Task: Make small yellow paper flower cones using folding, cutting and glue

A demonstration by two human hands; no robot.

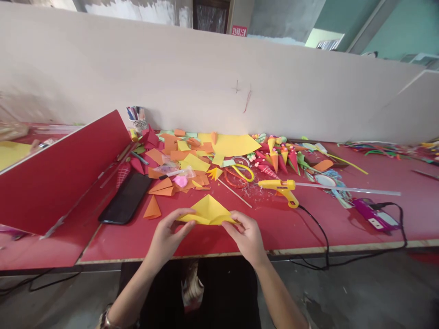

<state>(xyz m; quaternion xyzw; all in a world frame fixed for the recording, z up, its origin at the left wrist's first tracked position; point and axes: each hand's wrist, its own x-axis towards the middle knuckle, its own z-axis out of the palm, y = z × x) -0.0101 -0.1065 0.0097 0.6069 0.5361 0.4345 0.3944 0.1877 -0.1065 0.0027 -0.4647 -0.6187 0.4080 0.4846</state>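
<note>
A folded sheet of yellow paper (208, 209) is held just above the red tabletop, close to its front edge. One peak of the paper points away from me, and creases show near its middle. Its left corner is pinched between the thumb and fingers of my left hand (171, 230). At the opposite corner, my right hand (246, 233) grips the paper in the same way. Beyond the paper lie a thin wooden stick (235, 193) and a small yellow fringed paper piece (215, 173). An orange folded paper cone (152, 208) rests left of my left hand.
A yellow glue gun (281, 188) with a long clear glue stick lies right, its cord running over the table edge. Further right is a purple power strip (375, 214). A black phone (125, 198) and a red upright board (68, 178) stand left. Paper scraps (233, 145) cover the back.
</note>
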